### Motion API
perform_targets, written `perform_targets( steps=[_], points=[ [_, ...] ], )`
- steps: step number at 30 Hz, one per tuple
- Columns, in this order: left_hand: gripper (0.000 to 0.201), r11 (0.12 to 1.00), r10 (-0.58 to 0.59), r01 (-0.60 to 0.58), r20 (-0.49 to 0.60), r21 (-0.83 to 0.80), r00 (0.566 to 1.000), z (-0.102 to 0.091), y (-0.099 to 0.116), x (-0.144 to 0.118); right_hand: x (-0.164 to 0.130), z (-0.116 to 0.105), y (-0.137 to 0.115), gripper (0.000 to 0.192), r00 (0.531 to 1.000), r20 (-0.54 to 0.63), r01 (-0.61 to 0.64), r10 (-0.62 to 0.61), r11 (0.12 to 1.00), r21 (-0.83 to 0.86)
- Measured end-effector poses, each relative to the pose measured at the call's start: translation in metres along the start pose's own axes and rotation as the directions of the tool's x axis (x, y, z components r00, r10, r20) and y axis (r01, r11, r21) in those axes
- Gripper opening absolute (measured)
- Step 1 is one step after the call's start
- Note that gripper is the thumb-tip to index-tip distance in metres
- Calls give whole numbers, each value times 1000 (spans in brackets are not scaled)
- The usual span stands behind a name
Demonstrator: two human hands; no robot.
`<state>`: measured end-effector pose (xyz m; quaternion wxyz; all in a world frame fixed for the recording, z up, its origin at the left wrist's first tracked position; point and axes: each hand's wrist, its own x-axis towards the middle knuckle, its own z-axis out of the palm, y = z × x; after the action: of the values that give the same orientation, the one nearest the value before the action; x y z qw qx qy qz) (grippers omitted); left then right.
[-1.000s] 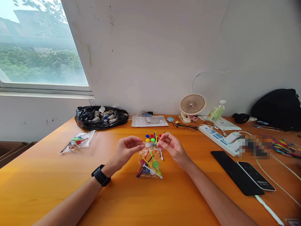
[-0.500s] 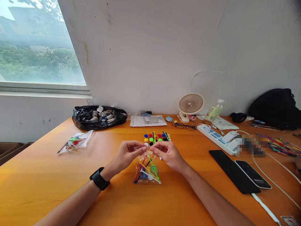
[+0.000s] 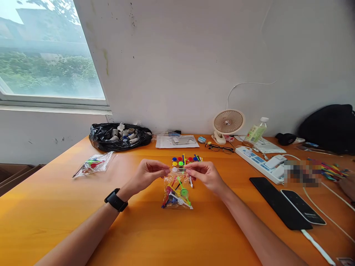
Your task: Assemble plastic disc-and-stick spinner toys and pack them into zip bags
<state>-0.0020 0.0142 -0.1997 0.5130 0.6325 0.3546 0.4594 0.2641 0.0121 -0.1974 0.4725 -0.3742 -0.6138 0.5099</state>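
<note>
A small clear plastic bag (image 3: 177,192) full of coloured plastic parts hangs over the orange table (image 3: 55,207) in front of me. My left hand (image 3: 148,173), with a black watch on its wrist, pinches the left end of the bag's top strip. My right hand (image 3: 203,173) pinches the right end of the same strip. The bag's bottom rests on or just above the tabletop. Behind the bag lies a loose group of coloured discs and sticks (image 3: 185,160).
A second filled clear bag (image 3: 94,165) lies at the left. A black bag of rolls (image 3: 120,136) sits by the wall, with papers (image 3: 177,141), glasses (image 3: 219,148), a fan (image 3: 227,123), a bottle (image 3: 256,131), a power strip (image 3: 262,164), two phones (image 3: 287,207) and a black backpack (image 3: 328,127).
Both hands dipped lower and closer together half a second ago, then rose again with the bag's top strip pinched between them. The bag stays in the same spot.
</note>
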Motion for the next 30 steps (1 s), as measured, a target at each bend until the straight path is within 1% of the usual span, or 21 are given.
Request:
perform_targets(
  steps=[2,5,7,10,13,17,19,21,24,26,28,30],
  points=[
    [23,1000,24,-24,13,9,1000,-2,-1,0,0,-1,0,23,1000,-18,12,-11,1000,26],
    [21,999,37,-37,18,33,999,-5,-1,0,-1,-2,-1,18,1000,-12,28,-27,999,44],
    [20,999,23,-23,3,31,1000,-4,-2,0,-1,-1,0,16,999,-13,32,-31,998,50],
    [21,1000,-19,19,-27,11,999,-1,0,-2,-1,-2,2,18,1000,-14,20,-20,999,29],
    [23,999,-28,29,-48,19,998,4,2,-3,-1,-2,3,24,1000,14,10,-9,998,-58],
    [24,998,45,-43,-43,35,998,13,4,-5,-3,4,0,37,996,4,86,-88,971,-223],
    [23,996,84,-83,-21,36,996,18,3,-6,-4,11,-3,35,993,47,113,-104,954,-279],
    [26,992,116,-116,-1,46,993,22,2,-8,-6,18,-6,32,992,99,108,-80,943,-314],
    [32,984,133,-135,26,119,991,23,0,-9,-7,22,-9,34,992,114,90,-52,930,-357],
    [30,968,139,-146,48,202,989,21,0,-8,-6,17,-9,35,993,116,66,-23,924,-377],
    [26,947,151,-165,69,274,986,18,1,-7,-5,9,-9,35,990,135,21,31,929,-371],
    [24,936,154,-169,72,309,985,16,3,-6,-3,1,-8,36,987,147,-8,62,939,-344]
  ],
)
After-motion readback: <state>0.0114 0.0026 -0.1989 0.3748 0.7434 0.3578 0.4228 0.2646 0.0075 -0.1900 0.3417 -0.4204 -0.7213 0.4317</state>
